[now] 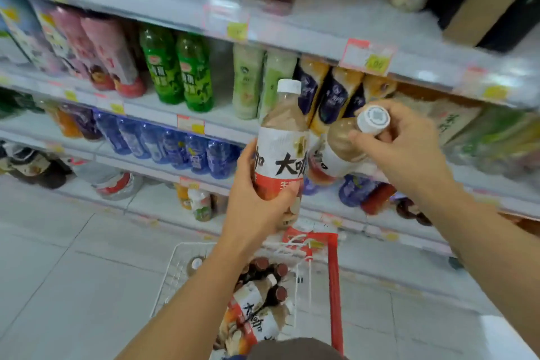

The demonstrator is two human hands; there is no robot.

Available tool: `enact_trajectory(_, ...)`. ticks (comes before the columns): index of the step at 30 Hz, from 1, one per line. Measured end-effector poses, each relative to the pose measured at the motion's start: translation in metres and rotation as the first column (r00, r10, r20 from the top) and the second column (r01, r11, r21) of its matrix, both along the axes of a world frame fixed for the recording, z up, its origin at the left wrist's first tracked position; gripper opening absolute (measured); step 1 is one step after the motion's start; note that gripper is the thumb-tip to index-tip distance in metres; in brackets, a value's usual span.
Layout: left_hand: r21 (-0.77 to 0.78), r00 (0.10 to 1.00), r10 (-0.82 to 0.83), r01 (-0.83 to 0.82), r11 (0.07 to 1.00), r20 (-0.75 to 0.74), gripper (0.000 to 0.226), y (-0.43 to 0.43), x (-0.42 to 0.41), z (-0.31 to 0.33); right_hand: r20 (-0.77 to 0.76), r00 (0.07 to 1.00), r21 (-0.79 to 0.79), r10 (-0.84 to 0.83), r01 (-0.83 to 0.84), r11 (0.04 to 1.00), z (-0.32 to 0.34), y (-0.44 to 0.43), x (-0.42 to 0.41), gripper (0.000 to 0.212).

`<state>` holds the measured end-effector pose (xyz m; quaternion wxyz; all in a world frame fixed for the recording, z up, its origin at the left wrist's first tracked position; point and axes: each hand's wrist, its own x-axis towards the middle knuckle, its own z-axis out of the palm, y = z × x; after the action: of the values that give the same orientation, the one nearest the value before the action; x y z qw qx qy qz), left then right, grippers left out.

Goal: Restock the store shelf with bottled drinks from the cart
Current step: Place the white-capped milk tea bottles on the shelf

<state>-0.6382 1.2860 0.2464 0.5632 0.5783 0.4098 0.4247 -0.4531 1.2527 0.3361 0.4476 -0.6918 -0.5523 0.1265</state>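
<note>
Brown coffee fills both bottles held above the cart [333, 286]: the left hand [254, 201] wraps the upright bottle [283, 152], the right hand [403, 149] grips the tilted bottle [340, 152] by its neck. Stand each at the shelf [152, 114] front edge, labels outward.

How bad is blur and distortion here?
Head view: motion blur smears the shelf and price tag, worst top and right; the upright bottle in the left hand and tilted bottle in the right hand are sharper; wide-angle bends shelf lines; lighting flat, little glare.
</note>
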Motion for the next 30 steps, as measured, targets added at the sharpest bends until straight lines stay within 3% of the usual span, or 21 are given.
enact_trajectory(5, 0.182, 0.991, -0.087, 0.067, 0.981, 0.103, 0.077, 0.012, 0.038, 0.073, 0.133, 0.99, 0.238, -0.039, 0.006, 0.971, 0.094, -0.012, 0.027, 0.017)
enact_trajectory(10, 0.313, 0.98, -0.109, 0.052, 0.948, 0.169, 0.073, 0.03, 0.063, 0.124, 0.219, 0.975, 0.411, -0.021, -0.073, 0.909, 0.147, -0.007, 0.041, 0.02)
enact_trajectory(18, 0.255, 0.977, 0.021, -0.076, 0.964, 0.211, 0.073, 0.061, 0.083, 0.139, 0.282, 0.959, 0.332, 0.022, -0.119, 0.936, 0.162, 0.05, 0.07, 0.025)
enact_trajectory(21, 0.212, 0.974, 0.059, -0.106, 0.972, 0.217, 0.073, 0.071, 0.086, 0.141, 0.21, 0.977, 0.287, 0.016, -0.077, 0.955, 0.168, 0.081, 0.079, 0.026)
enact_trajectory(26, 0.208, 0.97, 0.099, -0.147, 0.967, 0.224, 0.075, 0.088, 0.088, 0.146, -0.156, 0.988, 0.261, 0.01, 0.031, 0.965, 0.17, 0.132, 0.093, 0.02)
enact_trajectory(30, 0.208, 0.975, 0.104, -0.146, 0.967, 0.199, 0.076, 0.096, 0.087, 0.148, -0.294, 0.955, 0.206, -0.044, 0.108, 0.973, 0.148, 0.171, 0.095, 0.034)
